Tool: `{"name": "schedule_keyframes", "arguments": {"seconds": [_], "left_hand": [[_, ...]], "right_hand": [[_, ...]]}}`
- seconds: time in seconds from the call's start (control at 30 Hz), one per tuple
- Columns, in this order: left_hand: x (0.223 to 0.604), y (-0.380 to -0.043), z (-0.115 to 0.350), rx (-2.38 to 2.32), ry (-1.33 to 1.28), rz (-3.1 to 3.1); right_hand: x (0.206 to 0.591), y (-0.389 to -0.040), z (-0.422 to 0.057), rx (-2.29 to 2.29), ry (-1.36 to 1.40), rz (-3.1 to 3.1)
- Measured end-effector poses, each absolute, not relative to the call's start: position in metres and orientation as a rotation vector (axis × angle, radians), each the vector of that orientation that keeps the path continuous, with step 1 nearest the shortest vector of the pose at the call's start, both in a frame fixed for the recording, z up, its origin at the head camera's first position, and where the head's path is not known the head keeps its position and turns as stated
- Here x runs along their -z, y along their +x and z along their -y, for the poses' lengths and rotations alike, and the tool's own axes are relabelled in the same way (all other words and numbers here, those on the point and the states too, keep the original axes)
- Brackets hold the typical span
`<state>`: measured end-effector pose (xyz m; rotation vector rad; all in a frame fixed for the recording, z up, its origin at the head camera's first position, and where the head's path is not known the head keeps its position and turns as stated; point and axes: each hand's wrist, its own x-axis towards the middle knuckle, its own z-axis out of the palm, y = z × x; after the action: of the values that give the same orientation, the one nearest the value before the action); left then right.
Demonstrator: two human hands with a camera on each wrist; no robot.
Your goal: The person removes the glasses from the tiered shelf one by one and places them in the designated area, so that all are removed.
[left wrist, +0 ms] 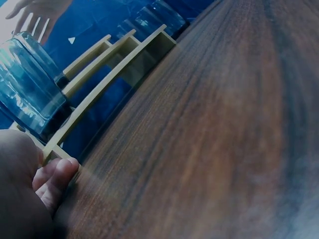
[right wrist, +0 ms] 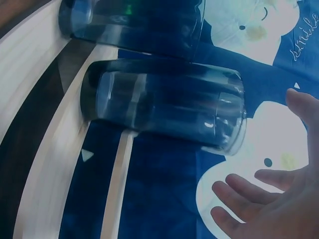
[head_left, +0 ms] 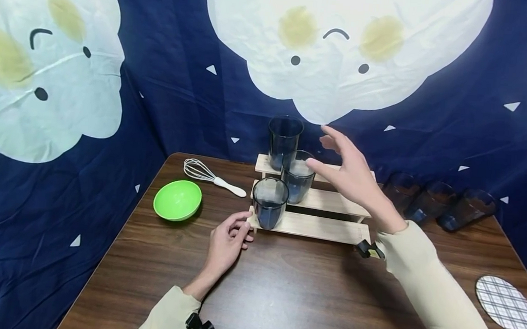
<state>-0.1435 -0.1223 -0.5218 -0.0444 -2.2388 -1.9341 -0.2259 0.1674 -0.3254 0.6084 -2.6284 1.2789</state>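
A: Take the stepped pale wooden rack (head_left: 319, 225) as the marker. What lies farthest to its left?

B: A round bright green plastic bowl (head_left: 177, 199) on the dark wood-grain table (head_left: 290, 290), well left of the rack. Between the bowl and the rack, a little further back, lies a wire whisk with a white handle (head_left: 211, 176).

A: And at the rack's left end?

B: The left hand (head_left: 227, 244) rests on the table there, fingers loosely curled, their tips touching the lowest step's left end. It grips nothing. The left wrist view shows the fingertips (left wrist: 60, 172) against the wood.

A: What stands on the rack?

B: Three tall smoky blue clear plastic tumblers, all upright toward its left side: the front tumbler (head_left: 269, 202) on the lowest step, the middle tumbler (head_left: 297, 176) on the step above, the back tumbler (head_left: 284, 141) on the top step.

A: The right hand?

B: The right hand (head_left: 347, 168) hovers above the rack's middle, just right of the middle and back tumblers, fingers spread and straight, holding nothing and touching neither.

A: Right of the rack?

B: Three more dark blue tumblers (head_left: 432, 201) in a row by the far table edge, and nearer the front right corner a round plaid coaster (head_left: 506, 305).
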Motion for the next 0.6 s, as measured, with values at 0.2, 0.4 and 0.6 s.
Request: {"name": "schedule_keyframes", "arguments": {"seconds": [0.2, 0.4, 0.6], "left_hand": [[0.521, -0.145, 0.122, 1.943, -0.052, 2.229], [0.521, -0.145, 0.123, 1.939, -0.037, 2.241], [0.521, -0.144, 0.123, 1.938, -0.048, 2.238]], "right_hand": [[0.326, -0.238, -0.153, -1.310, 0.637, 2.614], [0.323, -0.250, -0.139, -1.297, 0.619, 2.631], [0.316, -0.259, -0.124, -1.289, 0.589, 2.684]]}}
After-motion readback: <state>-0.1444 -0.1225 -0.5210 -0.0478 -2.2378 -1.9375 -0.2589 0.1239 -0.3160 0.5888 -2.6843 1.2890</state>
